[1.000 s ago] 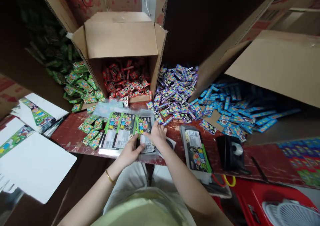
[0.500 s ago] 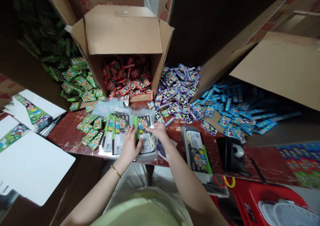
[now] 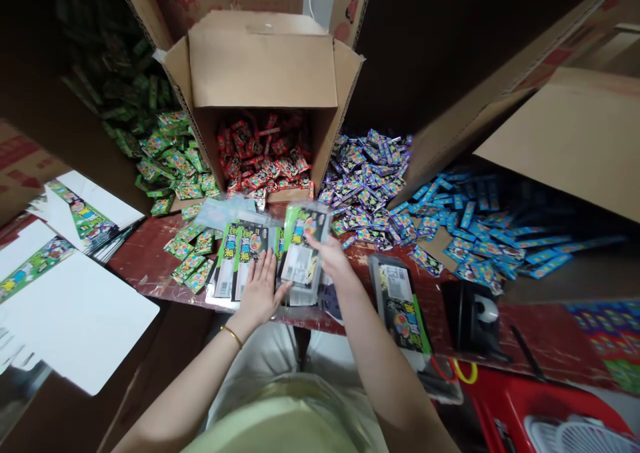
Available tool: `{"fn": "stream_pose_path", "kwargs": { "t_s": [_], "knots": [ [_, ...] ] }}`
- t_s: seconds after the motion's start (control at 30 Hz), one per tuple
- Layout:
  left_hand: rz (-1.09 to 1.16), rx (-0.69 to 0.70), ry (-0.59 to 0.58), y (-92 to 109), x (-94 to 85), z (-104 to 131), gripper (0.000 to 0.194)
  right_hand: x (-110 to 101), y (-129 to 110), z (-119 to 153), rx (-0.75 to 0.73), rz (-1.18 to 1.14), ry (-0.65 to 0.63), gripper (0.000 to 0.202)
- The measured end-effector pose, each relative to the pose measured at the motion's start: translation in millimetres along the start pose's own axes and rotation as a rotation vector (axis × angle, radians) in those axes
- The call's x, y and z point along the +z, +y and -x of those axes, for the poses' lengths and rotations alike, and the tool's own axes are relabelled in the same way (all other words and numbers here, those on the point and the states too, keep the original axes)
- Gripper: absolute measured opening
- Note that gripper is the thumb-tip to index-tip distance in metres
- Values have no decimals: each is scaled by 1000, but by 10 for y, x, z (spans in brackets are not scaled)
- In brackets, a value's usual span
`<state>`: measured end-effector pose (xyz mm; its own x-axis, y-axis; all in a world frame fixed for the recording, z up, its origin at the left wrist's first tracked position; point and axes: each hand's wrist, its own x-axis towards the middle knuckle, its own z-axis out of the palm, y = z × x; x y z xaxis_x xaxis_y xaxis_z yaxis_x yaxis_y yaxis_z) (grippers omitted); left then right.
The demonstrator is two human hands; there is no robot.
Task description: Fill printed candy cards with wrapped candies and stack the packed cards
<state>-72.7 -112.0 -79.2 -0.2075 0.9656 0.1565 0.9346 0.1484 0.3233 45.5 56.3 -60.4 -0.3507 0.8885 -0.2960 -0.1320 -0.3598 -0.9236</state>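
My right hand [image 3: 334, 258] grips the right edge of a clear printed plastic bag [image 3: 303, 239], green and black with a white barcode panel, and holds it tilted a little above the others. My left hand [image 3: 261, 286] lies with its fingers stretched out over a row of overlapping bags of the same print [image 3: 243, 246]. Its thumb reaches towards the lower left corner of the bag in my right hand; whether it touches is unclear. A dark purple printed piece [image 3: 330, 301] lies partly hidden under my right wrist.
Small wrapped sweets lie in heaps: green [image 3: 173, 149], red [image 3: 265, 166], purple [image 3: 373, 173] and blue [image 3: 465, 206], around and inside cardboard boxes [image 3: 265, 73]. Another stack of bags [image 3: 400, 299] is at right, beside a black tape dispenser [image 3: 473, 316]. White cards [image 3: 95, 306] stick out at left.
My right hand has lifted one bag off the row and tilted it. My left hand stays spread on the bags. The whole view has shifted slightly.
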Motion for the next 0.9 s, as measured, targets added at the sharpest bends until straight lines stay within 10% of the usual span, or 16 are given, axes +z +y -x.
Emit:
{"fn": "stream_pose_path", "kwargs": {
  "t_s": [0.23,0.43,0.6,0.9],
  "knots": [
    [470,-167,-76,190,-413,-251,77,-476,-411,205,-14,-339,122,36],
    [1409,-425,-359,679,-489,-250,53,-336,-419,762,41,-208,-61,46],
    [1633,-656,-112,791,-325,-211,48,-420,-248,901,-13,-74,93,39],
    [1562,-746,-1,835,-363,-159,42,-522,-178,1103,113,-301,87,42]
  ]
}}
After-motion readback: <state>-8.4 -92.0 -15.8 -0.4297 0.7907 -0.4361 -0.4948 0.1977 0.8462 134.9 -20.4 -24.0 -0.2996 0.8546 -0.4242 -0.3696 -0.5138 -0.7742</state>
